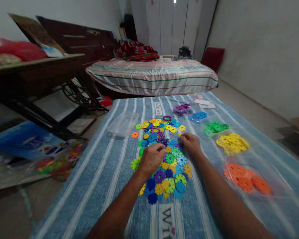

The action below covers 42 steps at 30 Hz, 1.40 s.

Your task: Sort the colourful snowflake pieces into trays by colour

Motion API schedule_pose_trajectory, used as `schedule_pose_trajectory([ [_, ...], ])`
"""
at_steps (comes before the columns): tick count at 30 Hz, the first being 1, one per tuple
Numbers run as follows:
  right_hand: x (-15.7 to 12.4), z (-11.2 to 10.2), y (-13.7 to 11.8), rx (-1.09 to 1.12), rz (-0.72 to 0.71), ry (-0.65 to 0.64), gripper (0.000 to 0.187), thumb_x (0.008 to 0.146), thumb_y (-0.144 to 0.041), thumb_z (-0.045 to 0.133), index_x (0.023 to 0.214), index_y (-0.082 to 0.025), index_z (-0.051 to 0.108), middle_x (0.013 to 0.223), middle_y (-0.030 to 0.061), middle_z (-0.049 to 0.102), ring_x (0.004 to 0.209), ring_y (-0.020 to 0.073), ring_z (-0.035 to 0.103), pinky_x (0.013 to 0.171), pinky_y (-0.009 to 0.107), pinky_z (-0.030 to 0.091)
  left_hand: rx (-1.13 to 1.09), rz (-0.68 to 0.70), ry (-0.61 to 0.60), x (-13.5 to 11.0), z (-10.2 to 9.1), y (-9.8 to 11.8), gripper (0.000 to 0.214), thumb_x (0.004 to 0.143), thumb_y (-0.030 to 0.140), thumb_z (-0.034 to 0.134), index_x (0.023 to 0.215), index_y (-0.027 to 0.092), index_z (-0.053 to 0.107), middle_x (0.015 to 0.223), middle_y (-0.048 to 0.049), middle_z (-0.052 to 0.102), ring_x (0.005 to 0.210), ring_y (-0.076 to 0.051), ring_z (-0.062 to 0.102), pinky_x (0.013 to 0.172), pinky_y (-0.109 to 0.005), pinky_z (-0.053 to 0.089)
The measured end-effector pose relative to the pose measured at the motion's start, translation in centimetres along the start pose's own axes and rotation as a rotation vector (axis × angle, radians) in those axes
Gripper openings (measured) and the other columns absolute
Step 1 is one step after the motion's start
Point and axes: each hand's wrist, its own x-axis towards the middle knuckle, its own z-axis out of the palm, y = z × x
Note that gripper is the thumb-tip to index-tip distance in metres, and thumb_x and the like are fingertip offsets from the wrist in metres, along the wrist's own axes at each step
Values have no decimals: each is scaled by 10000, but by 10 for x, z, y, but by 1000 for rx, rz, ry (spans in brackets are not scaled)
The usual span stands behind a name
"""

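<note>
A heap of mixed-colour plastic snowflake discs [161, 156] lies on a blue striped cloth [102, 172]. My left hand [151, 158] rests on the heap's left side with its fingers curled down onto the discs. My right hand [190, 142] sits at the heap's right edge, fingers bent and pinched on the pieces. What either hand holds is hidden. Sorted piles lie to the right: purple [181, 108], blue [199, 116], green [215, 127], yellow [232, 143] and orange [246, 179].
A clear plastic bag [122, 123] lies left of the heap. A striped mattress [151, 76] sits beyond the cloth. A dark table [37, 71] stands at left, with printed packaging [52, 161] on the floor beside it. A white wall runs along the right.
</note>
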Motion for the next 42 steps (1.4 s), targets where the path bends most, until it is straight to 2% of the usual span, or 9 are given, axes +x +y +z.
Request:
schedule_pose_trajectory([
  [4, -1, 0, 2, 40, 19, -4, 267, 735, -424, 523, 749, -212, 684, 621, 11, 626, 566, 162, 560, 565, 272, 439, 150, -9, 62, -6, -10, -25, 116, 828, 176, 557, 783, 185, 664, 769, -4, 639, 716, -142, 585, 703, -250, 440],
  [7, -2, -1, 4, 70, 56, -14, 258, 731, -426, 547, 745, -204, 678, 587, 7, 609, 528, 155, 546, 529, 266, 433, 266, -20, 9, -11, -9, -30, 93, 823, 174, 584, 834, 179, 676, 828, -31, 633, 759, -164, 599, 740, -270, 452],
  [14, -4, -2, 5, 148, 92, -25, 275, 716, -446, 599, 755, -190, 693, 586, 11, 605, 525, 150, 550, 495, 248, 427, 363, -52, -161, -14, -11, -22, 143, 844, 249, 617, 938, 167, 685, 986, -73, 617, 946, -207, 611, 844, -298, 467],
  [20, -4, -4, 2, 118, 76, -30, 270, 719, -429, 586, 757, -185, 693, 589, 22, 623, 528, 162, 566, 510, 268, 454, 362, -54, -259, -16, -15, -18, 280, 730, 292, 746, 981, 182, 689, 1139, -79, 591, 1090, -246, 570, 913, -326, 465],
  [26, -4, -5, 2, 114, 65, -31, 270, 717, -428, 581, 744, -185, 695, 587, 17, 617, 524, 156, 559, 514, 268, 453, 381, -39, -284, -17, -13, -18, 344, 714, 288, 751, 1033, 189, 667, 1198, -81, 569, 1135, -249, 547, 940, -325, 459],
  [30, -4, -5, 1, 100, 52, -31, 270, 726, -432, 577, 747, -189, 694, 609, 15, 624, 544, 155, 560, 532, 267, 446, 417, -24, -270, -17, -12, -17, 295, 758, 314, 700, 1012, 170, 657, 1187, -98, 568, 1129, -263, 540, 965, -356, 448],
  [42, -4, -5, -1, 139, 87, -40, 265, 714, -435, 591, 740, -190, 688, 585, 9, 607, 528, 155, 551, 505, 262, 442, 343, 8, -313, -20, -17, -13, 310, 710, 149, 687, 1015, 200, 662, 1206, -76, 574, 1132, -242, 557, 973, -348, 456],
])
